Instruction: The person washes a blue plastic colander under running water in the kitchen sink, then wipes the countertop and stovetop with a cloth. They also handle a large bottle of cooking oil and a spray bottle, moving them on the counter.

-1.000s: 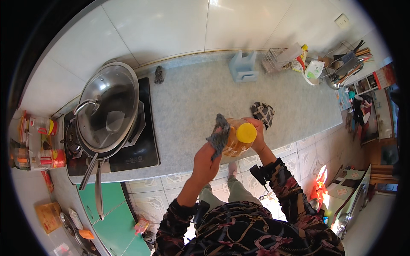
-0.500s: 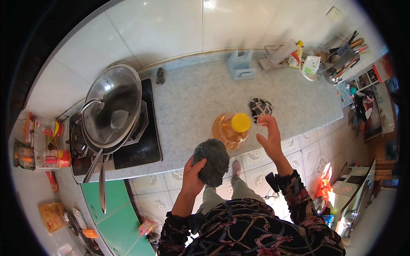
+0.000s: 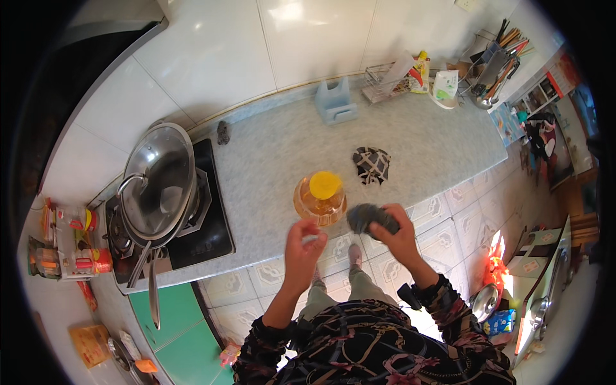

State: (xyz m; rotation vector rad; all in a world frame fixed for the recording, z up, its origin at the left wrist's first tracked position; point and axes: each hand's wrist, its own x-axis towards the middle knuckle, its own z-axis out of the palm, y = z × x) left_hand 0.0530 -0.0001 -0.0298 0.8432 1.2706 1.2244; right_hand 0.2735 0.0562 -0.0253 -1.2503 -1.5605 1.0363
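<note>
My right hand [image 3: 399, 236] grips a bunched dark grey-green cloth [image 3: 367, 219] beside a clear jug of golden liquid with a yellow cap [image 3: 314, 206]. The jug stands upright near the counter's front edge. My left hand [image 3: 304, 250] is empty, its fingers bent but apart from the thumb, just in front of the jug's base. Whether its fingertips touch the jug I cannot tell. Behind and to the right of the jug, a crumpled black-and-cream patterned cloth [image 3: 372, 164] lies on the grey counter [image 3: 263, 160].
At left, a lidded wok [image 3: 160, 186] sits on a black gas stove [image 3: 215, 224], its handle jutting past the front edge. A pale blue plastic rack [image 3: 335, 102] stands by the wall. Farther right are a wire basket [image 3: 378, 86] and a utensil holder [image 3: 494, 67].
The dark cloth has passed from my left hand to my right. My right hand has come down and toward the front edge; my left is now empty. The view has shifted slightly.
</note>
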